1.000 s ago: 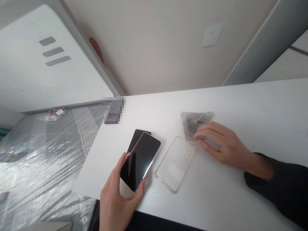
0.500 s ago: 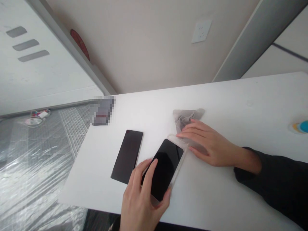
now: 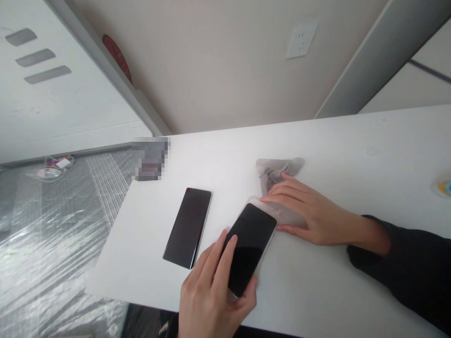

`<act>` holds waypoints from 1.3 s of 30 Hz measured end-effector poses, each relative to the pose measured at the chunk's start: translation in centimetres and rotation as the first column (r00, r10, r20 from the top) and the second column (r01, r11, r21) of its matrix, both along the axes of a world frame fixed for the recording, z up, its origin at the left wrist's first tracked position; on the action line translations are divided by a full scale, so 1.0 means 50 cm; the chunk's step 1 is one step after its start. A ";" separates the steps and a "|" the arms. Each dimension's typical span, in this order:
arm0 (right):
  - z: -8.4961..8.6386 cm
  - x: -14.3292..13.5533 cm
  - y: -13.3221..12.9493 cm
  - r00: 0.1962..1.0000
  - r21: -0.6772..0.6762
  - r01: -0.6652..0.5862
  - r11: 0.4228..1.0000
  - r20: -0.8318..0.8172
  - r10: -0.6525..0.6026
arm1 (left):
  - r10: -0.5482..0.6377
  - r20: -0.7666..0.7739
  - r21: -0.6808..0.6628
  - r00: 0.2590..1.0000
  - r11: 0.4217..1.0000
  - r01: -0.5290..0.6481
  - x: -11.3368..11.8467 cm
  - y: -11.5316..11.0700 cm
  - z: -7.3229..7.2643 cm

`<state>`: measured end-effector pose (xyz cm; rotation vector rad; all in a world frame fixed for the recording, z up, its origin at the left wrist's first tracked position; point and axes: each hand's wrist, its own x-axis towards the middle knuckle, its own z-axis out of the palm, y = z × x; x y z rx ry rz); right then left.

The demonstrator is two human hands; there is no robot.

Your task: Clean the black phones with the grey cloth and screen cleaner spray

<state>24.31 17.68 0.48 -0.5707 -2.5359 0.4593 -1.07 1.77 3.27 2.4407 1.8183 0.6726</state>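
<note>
The left hand [image 3: 211, 295] pinched the near end of the phone [image 3: 251, 246], thumb against fingers, as it lay in the clear case [image 3: 262, 206] on the white table [image 3: 352, 155] (rigid, slick glass, probably best gripped by its edges), while the right hand [image 3: 310, 213] rested with fingers together on the grey cloth [image 3: 273, 170].

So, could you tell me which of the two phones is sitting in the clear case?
The right-hand phone, under the left hand; the other phone lies bare.

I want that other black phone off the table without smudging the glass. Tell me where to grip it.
Grip the spare phone by its two long edges, coming from above at its near end. It lies flat, screen up, on the table, clear of the left hand, so both thin sides are probably reachable.
</note>
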 end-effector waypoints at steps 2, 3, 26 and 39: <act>-0.001 -0.001 0.000 1.000 0.005 0.000 1.000 -0.012 0.000 | -0.008 -0.006 0.006 1.000 1.000 0.008 0.000 -0.001 0.002; -0.001 -0.001 0.000 1.000 0.007 0.000 1.000 -0.018 0.000 | -0.007 -0.010 0.008 1.000 1.000 0.007 0.001 -0.001 0.002; 0.009 0.008 -0.004 0.999 -0.073 -0.033 0.997 -0.045 0.030 | -0.028 -0.107 -0.051 0.994 0.998 0.022 -0.005 0.010 0.006; 0.007 0.005 -0.008 0.999 -0.062 -0.001 0.998 -0.045 -0.002 | -0.056 -0.103 -0.115 0.993 0.992 0.044 -0.018 0.009 0.002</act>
